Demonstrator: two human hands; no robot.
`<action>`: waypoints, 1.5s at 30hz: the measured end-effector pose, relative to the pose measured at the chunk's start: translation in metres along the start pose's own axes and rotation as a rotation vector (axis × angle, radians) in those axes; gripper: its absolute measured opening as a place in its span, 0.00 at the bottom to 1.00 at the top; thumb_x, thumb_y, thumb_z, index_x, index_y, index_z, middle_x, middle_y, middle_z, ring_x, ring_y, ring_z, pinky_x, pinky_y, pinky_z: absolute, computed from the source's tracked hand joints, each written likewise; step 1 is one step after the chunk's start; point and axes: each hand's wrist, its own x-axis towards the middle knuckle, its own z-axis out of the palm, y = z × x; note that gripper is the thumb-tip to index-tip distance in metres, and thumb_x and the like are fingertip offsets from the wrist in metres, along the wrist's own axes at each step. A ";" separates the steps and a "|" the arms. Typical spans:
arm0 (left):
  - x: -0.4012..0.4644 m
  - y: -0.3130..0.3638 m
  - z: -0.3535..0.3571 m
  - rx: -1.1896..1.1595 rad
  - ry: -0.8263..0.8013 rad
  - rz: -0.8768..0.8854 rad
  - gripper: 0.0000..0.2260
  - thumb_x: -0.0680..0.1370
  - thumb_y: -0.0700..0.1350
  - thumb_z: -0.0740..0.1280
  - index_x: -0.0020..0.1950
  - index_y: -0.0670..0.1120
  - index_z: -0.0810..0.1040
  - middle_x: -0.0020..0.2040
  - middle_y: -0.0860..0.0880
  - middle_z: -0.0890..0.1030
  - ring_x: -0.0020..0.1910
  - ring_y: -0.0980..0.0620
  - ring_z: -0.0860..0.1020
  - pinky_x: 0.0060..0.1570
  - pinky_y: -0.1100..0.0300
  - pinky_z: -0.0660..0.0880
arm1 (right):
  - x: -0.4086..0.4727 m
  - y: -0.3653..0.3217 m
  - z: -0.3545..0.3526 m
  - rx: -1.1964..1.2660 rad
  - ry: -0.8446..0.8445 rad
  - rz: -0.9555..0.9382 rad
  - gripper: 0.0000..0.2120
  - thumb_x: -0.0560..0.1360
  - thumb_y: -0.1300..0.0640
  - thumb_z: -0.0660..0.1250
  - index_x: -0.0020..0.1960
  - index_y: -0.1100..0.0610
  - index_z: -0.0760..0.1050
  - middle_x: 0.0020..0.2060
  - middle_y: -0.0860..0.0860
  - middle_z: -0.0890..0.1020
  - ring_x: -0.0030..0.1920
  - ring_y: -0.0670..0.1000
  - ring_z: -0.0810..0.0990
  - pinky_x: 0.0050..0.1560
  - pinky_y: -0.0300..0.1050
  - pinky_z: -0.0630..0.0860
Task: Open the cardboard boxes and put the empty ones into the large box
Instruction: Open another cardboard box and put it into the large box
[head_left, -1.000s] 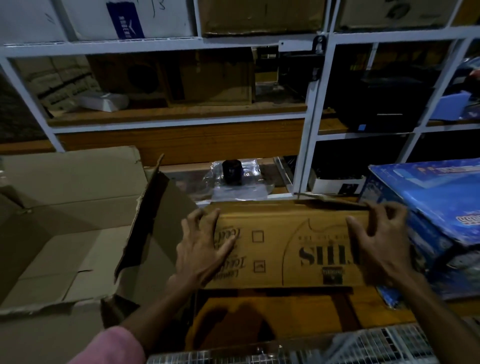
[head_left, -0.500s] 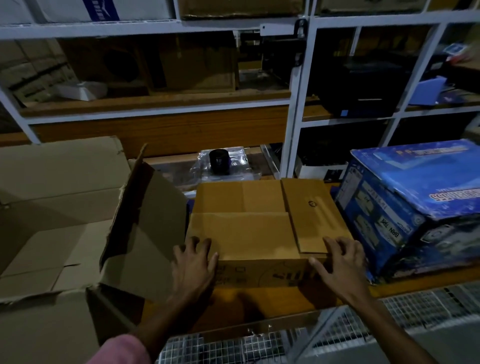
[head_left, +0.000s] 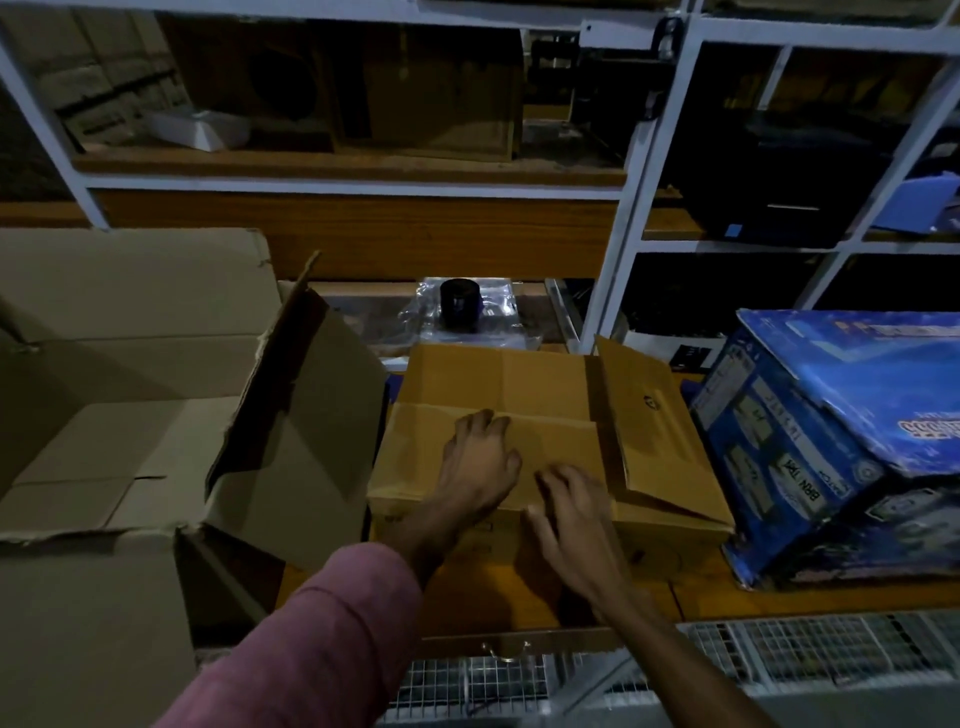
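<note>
At the centre of the frame we see a small brown cardboard box (head_left: 524, 415) standing on a wooden surface (head_left: 727, 597), its top flaps folded down except the right flap (head_left: 660, 431), which is lifted slightly along its near edge. The left hand (head_left: 480, 462) lies on the near flap with its fingers curled down at the flap's far edge; whether the fingertips hook under the edge we cannot tell. The right hand (head_left: 569, 512) rests just beside it, lower and to the right, fingers spread loosely apart and bent over the near edge of the same flap, gripping nothing that we can make out. A pink sleeve (head_left: 322, 639) covers the left forearm in the lower centre. Touching the small box on the left stands the large box (head_left: 104, 415), open, its torn right flap (head_left: 291, 415) leaning toward the small box. At the right of the frame a blue printed carton (head_left: 831, 441) sits tilted, just beside the small box. Behind the small box, in the upper centre, a dark cylindrical object (head_left: 460, 304) stands on clear plastic wrapping (head_left: 493, 322). White metal shelving (head_left: 639, 182) fills the upper frame, and wire mesh (head_left: 805, 649) runs along the lower edge.
</note>
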 end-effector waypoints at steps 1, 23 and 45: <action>0.002 -0.001 0.003 0.031 -0.038 0.010 0.26 0.81 0.56 0.59 0.77 0.49 0.63 0.78 0.45 0.62 0.75 0.42 0.57 0.71 0.41 0.62 | 0.007 0.006 -0.008 0.008 0.000 0.065 0.27 0.81 0.40 0.54 0.72 0.56 0.67 0.71 0.54 0.68 0.70 0.56 0.68 0.68 0.52 0.68; -0.027 -0.046 0.006 0.342 -0.116 -0.003 0.31 0.78 0.70 0.45 0.78 0.59 0.55 0.81 0.54 0.51 0.79 0.45 0.48 0.66 0.22 0.48 | 0.028 0.111 -0.044 -0.265 -0.012 0.382 0.22 0.80 0.43 0.54 0.64 0.58 0.71 0.67 0.61 0.72 0.72 0.63 0.61 0.73 0.58 0.60; -0.032 -0.058 0.006 0.330 -0.085 -0.020 0.31 0.79 0.68 0.43 0.79 0.57 0.54 0.81 0.54 0.51 0.80 0.47 0.47 0.69 0.26 0.46 | 0.039 0.106 -0.055 0.732 0.434 0.762 0.28 0.82 0.54 0.63 0.77 0.60 0.58 0.69 0.52 0.75 0.69 0.54 0.73 0.67 0.53 0.70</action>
